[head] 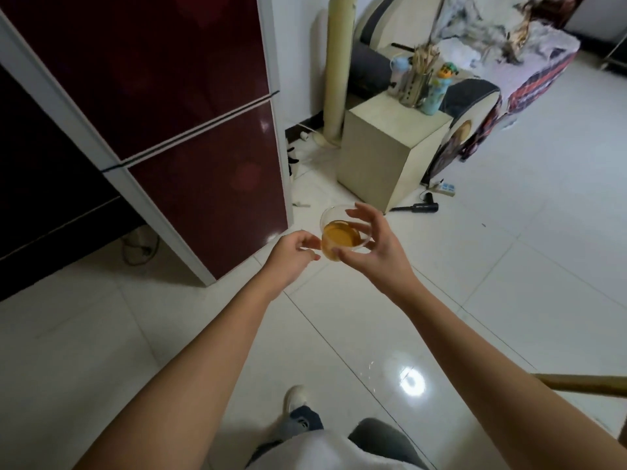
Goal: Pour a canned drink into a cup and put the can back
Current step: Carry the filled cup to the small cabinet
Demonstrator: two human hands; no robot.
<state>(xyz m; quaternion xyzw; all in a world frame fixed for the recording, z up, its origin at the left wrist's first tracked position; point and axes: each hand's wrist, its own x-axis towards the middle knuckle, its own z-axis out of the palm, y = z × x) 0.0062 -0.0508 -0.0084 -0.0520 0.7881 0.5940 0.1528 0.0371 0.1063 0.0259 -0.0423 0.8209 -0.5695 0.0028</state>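
**Cup of amber drink held between two hands by the fridge**

A clear cup [342, 234] holding amber liquid is raised in the air above the white tiled floor [509, 266], just off the lower corner of the dark red fridge [190, 137]. The right hand [375, 247] grips it: the thumb presses the near wall and the fingers curl over the far rim. The left hand [293, 256] sits just beside the cup on its left, fingers loosely curled; its fingertips seem to touch the cup's side, though the blur there leaves that uncertain, and it holds nothing that can be made out.

No can shows anywhere in the view.

Beyond the hands stands a cream cabinet [390, 154] with a holder of sticks [419, 79] and a pale blue bottle [437, 89] with a cartoon-figure top. Any print on the bottle is too small to read. A black hair dryer [420, 205] lies on the floor next to the cabinet, near a power strip [444, 188].
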